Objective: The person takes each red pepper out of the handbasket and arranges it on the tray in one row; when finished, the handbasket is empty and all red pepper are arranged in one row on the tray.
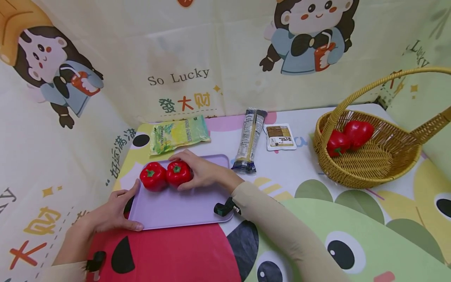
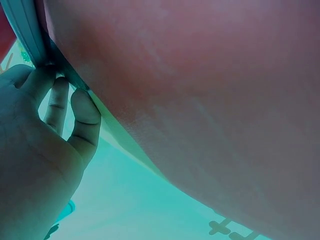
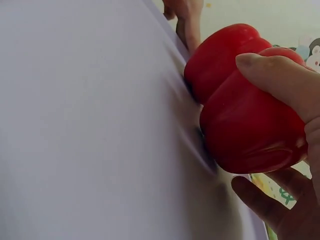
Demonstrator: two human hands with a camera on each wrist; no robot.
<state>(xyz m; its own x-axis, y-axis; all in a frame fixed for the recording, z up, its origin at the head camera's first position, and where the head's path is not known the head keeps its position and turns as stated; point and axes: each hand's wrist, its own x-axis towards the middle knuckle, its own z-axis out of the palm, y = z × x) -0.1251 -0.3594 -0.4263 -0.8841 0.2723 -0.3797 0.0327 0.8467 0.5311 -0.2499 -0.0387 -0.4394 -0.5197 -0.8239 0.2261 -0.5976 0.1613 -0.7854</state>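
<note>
Two red bell peppers sit side by side at the far left of a lilac tray [image 1: 176,211]. My right hand [image 1: 199,172] grips the right pepper [image 1: 178,173], thumb and fingers curled round it; the wrist view shows this pepper [image 3: 250,130] pressed against the tray [image 3: 90,125]. The left pepper [image 1: 153,176] touches it and stands free. My left hand [image 1: 118,211] holds the tray's left front corner, thumb along the near rim; in the left wrist view its fingers [image 2: 75,112] curl under the tray edge [image 2: 100,107].
A wicker basket [image 1: 373,160] with a tall handle stands at the right, holding two more red peppers [image 1: 347,137]. Behind the tray lie a green-yellow packet [image 1: 177,135], a long noodle pack [image 1: 249,139] and a small white sachet [image 1: 280,137]. Printed cloth walls enclose the table.
</note>
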